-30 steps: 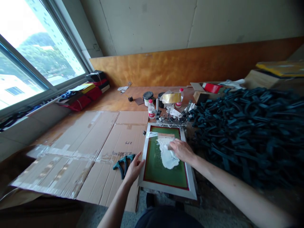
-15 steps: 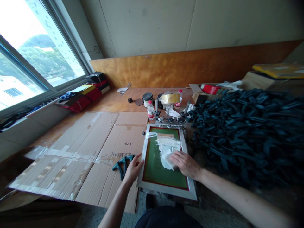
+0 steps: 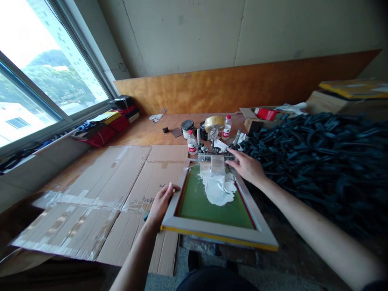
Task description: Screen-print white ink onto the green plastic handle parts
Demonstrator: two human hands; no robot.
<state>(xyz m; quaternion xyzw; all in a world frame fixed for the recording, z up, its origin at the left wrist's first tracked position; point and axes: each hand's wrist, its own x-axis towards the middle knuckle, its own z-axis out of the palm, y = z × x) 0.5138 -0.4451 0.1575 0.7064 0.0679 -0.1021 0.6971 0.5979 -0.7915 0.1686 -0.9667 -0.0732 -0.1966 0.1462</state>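
A screen printing frame [image 3: 218, 230], green mesh in a pale metal border, is tilted with its near edge raised off the bench. My left hand [image 3: 162, 202] is closed on its left side. White ink [image 3: 218, 195] is spread over the upper middle of the mesh. A squeegee [image 3: 217, 166] stands in the ink, leaning at the far end near the metal hinge clamp [image 3: 206, 157]. My right hand [image 3: 248, 166] is just right of the squeegee, fingers apart and holding nothing. A bit of a dark teal plastic part [image 3: 146, 216] shows behind my left wrist; the rest is hidden.
Dark teal plastic parts [image 3: 303, 161] lie heaped on the right. Flattened cardboard [image 3: 100, 194] covers the left of the bench. Behind the clamp stand bottles [image 3: 191, 143], an ink tub [image 3: 187, 128] and a tape roll [image 3: 214, 123]. A window [image 3: 45, 72] is at left.
The frame's near edge has risen, lifted by my left hand. My right hand has let go of the squeegee, which has moved to the far end of the mesh.
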